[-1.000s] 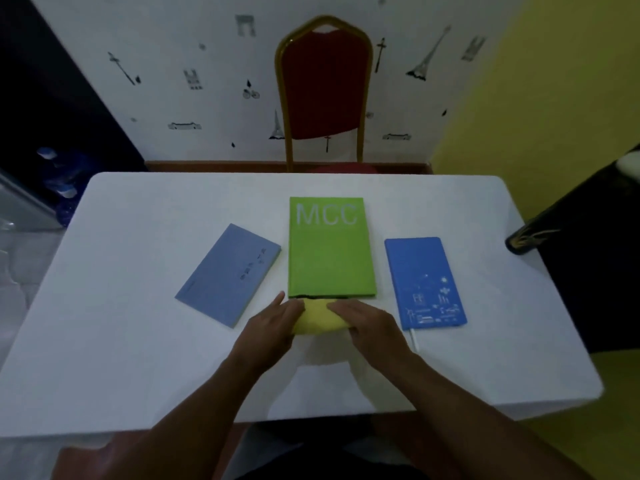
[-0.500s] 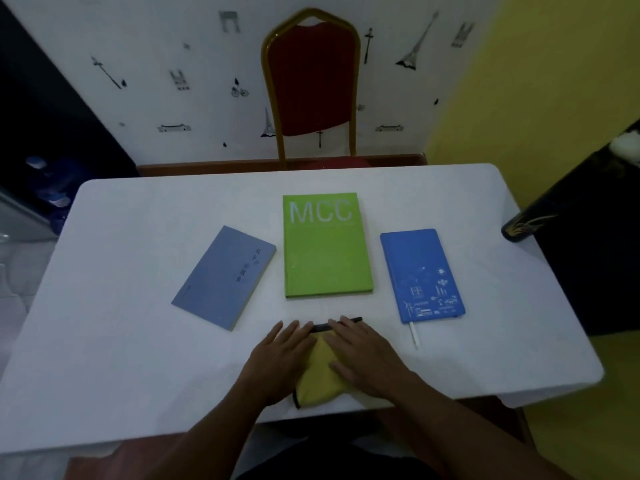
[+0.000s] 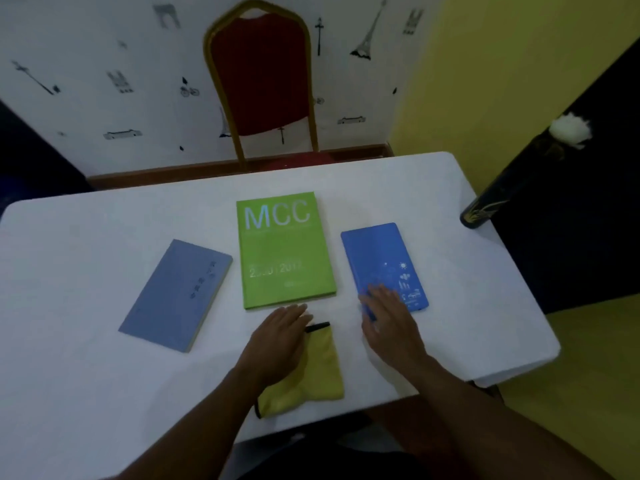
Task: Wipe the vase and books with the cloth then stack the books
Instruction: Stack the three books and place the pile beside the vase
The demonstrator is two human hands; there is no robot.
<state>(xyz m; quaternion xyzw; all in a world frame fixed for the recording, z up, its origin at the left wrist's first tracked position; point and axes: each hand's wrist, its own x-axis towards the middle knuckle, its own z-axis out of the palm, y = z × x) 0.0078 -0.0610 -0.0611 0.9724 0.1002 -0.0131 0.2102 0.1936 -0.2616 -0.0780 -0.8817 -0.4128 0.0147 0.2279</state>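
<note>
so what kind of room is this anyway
Probably a plain indoor room arranged as a work spot, though it's hard to pin down. A white table carries books, a red banquet chair stands behind it, and the wall has landmark decals such as an Eiffel Tower.

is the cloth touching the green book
Apart. The head view shows a strip of white table between the cloth and the green book's near edge.

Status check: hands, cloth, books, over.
Left hand flat on yellow cloth. Right hand open, fingertips on blue notebook. Three books unstacked, nothing in the way.
</note>
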